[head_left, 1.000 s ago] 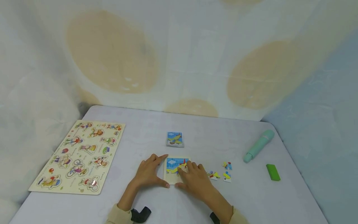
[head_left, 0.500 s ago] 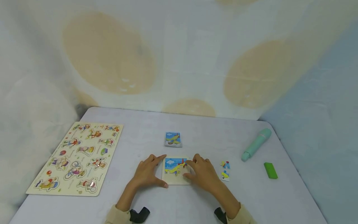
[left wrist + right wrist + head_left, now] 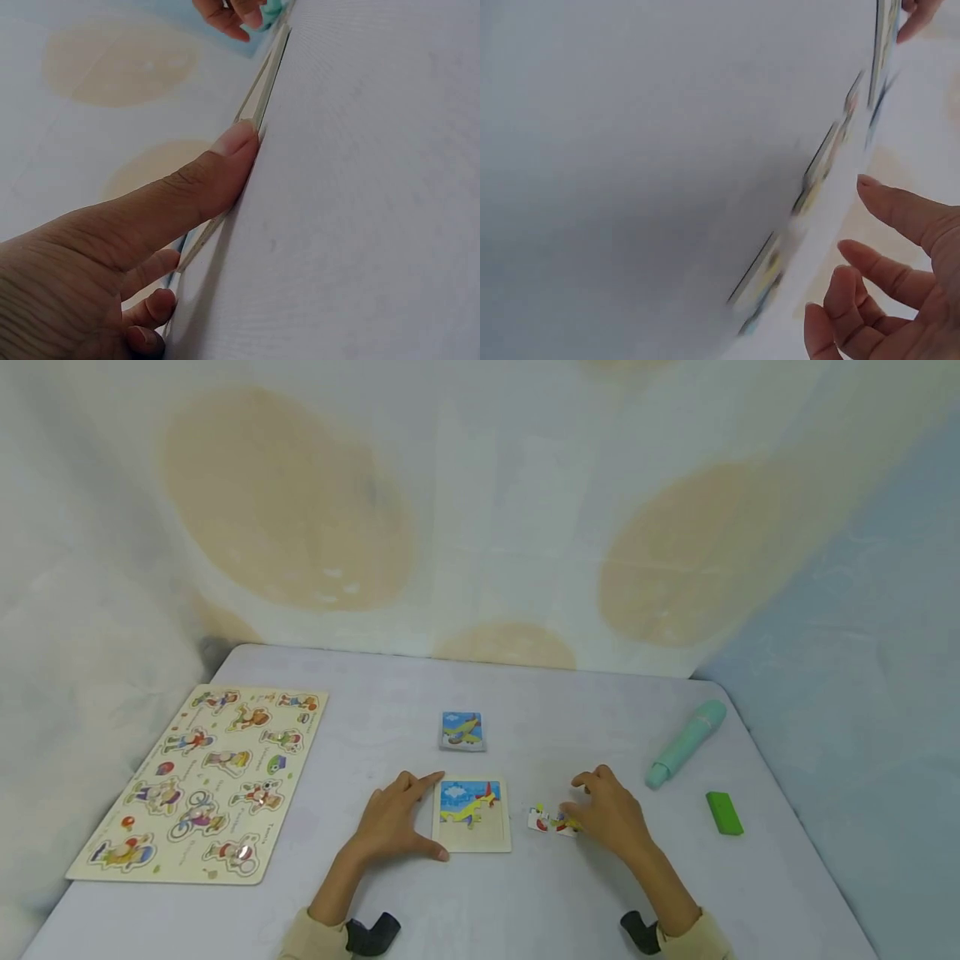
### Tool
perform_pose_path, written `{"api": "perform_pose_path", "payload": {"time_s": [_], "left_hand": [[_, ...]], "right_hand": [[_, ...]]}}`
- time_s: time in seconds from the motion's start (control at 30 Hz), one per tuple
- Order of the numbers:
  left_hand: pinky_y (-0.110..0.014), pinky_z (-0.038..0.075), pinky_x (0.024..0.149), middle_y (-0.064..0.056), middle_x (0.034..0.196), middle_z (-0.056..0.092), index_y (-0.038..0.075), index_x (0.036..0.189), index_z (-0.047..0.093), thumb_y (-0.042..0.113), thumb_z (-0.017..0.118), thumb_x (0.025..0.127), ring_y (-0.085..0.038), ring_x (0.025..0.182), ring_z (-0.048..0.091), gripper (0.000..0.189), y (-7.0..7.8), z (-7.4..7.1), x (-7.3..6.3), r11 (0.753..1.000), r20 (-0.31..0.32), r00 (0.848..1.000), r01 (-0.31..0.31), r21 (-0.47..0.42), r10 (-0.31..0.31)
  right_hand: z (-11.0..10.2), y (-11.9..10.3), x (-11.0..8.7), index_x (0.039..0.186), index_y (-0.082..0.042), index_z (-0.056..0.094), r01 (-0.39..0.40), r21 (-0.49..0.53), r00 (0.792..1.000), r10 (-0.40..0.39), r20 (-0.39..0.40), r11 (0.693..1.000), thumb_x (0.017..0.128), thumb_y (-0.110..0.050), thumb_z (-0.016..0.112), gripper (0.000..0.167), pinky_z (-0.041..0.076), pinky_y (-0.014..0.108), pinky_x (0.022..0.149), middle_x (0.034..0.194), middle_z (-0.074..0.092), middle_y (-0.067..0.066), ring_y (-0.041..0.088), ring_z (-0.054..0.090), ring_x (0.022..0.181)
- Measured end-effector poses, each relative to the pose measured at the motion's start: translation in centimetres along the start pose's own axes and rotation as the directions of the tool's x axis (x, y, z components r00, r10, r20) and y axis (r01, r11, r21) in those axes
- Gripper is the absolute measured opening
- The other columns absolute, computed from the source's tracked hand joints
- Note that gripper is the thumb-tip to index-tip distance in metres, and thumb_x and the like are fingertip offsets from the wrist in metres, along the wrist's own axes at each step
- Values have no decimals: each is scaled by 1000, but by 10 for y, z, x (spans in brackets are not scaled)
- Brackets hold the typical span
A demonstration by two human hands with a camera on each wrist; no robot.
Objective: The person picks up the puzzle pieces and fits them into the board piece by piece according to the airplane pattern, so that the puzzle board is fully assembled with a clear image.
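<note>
A small square jigsaw board (image 3: 487, 841) lies in the middle of the table, its upper part filled with a blue-sky and yellow-plane picture. My left hand (image 3: 396, 820) holds its left side, index finger at the far corner and thumb at the near one. In the left wrist view the thumb (image 3: 238, 139) presses against the board's edge. To the right, my right hand (image 3: 615, 817) hovers over loose jigsaw pieces (image 3: 537, 819) with bent fingers. The right wrist view shows a gap between that hand (image 3: 900, 277) and several pieces (image 3: 821, 161); some are hidden in the head view.
A small plane picture card (image 3: 462, 732) lies behind the board. On the left is a large cream puzzle board (image 3: 247, 785) with figures. A mint-green cylinder (image 3: 686, 743) and a green block (image 3: 724, 814) lie to the right. Fabric walls enclose the table.
My right hand has lifted from the jigsaw board's picture and moved right, over the loose pieces, uncovering the picture's right side. The left hand keeps its place on the board.
</note>
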State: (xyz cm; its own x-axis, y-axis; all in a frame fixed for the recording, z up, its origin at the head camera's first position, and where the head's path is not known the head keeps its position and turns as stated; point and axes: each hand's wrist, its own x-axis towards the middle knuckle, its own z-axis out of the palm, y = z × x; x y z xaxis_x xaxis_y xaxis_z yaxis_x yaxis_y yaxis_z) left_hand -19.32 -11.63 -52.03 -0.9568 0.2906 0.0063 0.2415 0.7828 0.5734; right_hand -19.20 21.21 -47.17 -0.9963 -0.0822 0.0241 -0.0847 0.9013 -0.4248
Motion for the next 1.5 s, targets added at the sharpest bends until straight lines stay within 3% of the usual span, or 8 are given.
{"api": "perform_pose_path", "payload": {"time_s": [0.17, 0.43, 1.17, 1.5], "left_hand": [[-31, 27, 68, 4, 94, 44, 23, 146, 51, 55, 95, 46, -12, 81, 38, 113, -1, -1, 0, 1000, 5, 1000, 7, 10, -7], [-30, 28, 68, 4, 94, 44, 22, 145, 52, 53, 96, 46, -12, 81, 39, 113, -1, -3, -2, 1000, 5, 1000, 12, 11, -12], [-31, 27, 69, 4, 94, 43, 23, 146, 51, 53, 96, 46, -12, 81, 38, 113, 0, -1, -1, 1000, 8, 1000, 1, 8, -1], [-31, 26, 68, 4, 92, 42, 23, 146, 51, 52, 96, 46, -12, 80, 37, 113, 1, -2, 0, 1000, 4, 1000, 3, 6, -3]], "right_hand": [[-10, 24, -2, 113, 4, 67, -86, 1, 996, 86, 21, 996, 82, -23, 80, 43, 45, 32, 61, 99, 57, 15, 22, 55, 78], [-11, 40, 1, 110, 8, 67, -123, -17, 992, 124, 25, 992, 83, -22, 78, 42, 46, 35, 58, 98, 58, 21, 25, 57, 77], [-7, 49, 1, 104, 11, 69, -121, -29, 993, 120, -18, 992, 82, -22, 77, 40, 50, 39, 60, 97, 59, 22, 27, 58, 77], [-8, 44, 1, 103, 9, 70, -76, -28, 995, 74, -69, 997, 81, -24, 79, 40, 51, 39, 64, 95, 60, 19, 27, 60, 81]]}}
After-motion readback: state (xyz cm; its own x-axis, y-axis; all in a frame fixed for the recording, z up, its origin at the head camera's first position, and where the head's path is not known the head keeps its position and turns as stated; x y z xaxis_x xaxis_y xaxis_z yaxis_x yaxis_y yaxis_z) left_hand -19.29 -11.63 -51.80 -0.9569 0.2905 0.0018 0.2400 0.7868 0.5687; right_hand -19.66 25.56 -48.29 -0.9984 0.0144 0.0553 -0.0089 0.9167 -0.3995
